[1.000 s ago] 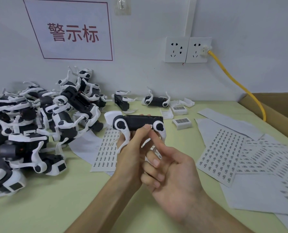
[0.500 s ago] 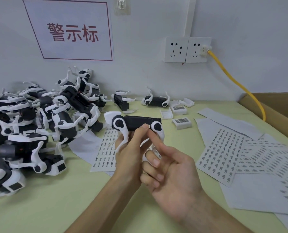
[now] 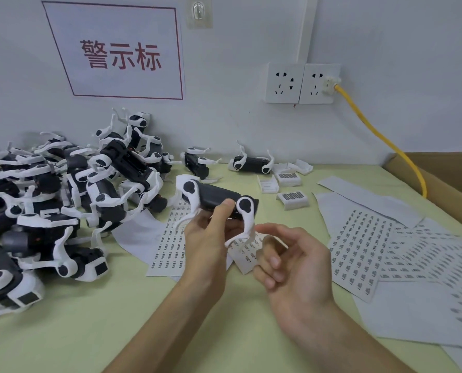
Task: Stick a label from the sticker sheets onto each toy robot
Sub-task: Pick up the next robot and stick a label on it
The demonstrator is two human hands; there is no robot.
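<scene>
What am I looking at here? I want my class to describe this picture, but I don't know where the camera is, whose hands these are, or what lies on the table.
There is no machine: a person wears a camera on the head, so the one picture looks forward and down at their own hands. The left hand grips a black-and-white toy robot above the green table. The right hand hangs beside it, fingers loosely curled, holding nothing visible. A pile of toy robots lies left; sticker sheets lie under and right of the hands.
</scene>
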